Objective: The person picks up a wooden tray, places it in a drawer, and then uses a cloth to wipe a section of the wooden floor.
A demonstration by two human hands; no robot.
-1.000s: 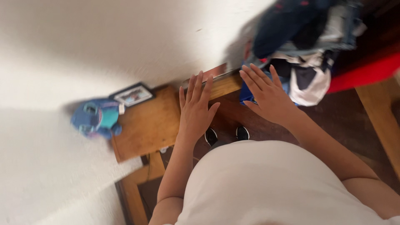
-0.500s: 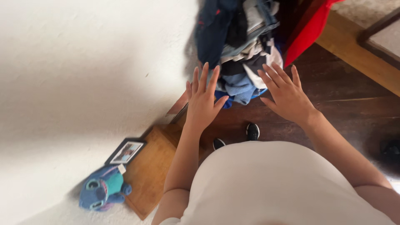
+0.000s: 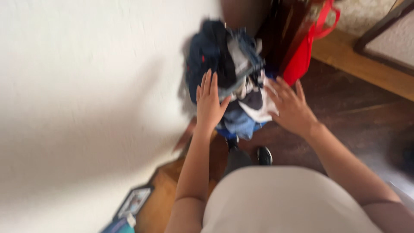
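Note:
A heap of clothes [image 3: 228, 64] in dark blue, grey, white and light blue stands against the white wall. My left hand [image 3: 210, 103] lies flat against the heap's left side, fingers spread. My right hand [image 3: 291, 107] reaches its right side, fingers apart, touching a white garment [image 3: 263, 105]. Neither hand grips anything. The picture is blurred by motion.
A red bag [image 3: 308, 43] with handles stands right of the heap. Dark wooden floor [image 3: 345, 112] spreads to the right, with my black shoes [image 3: 264, 155] on it. A low wooden table [image 3: 161, 194] bears a small picture frame [image 3: 133, 202] at bottom left.
The view has swung toward the clothes heap. Both hands moved forward from the air onto the heap's two sides. The blue plush toy has almost left the view.

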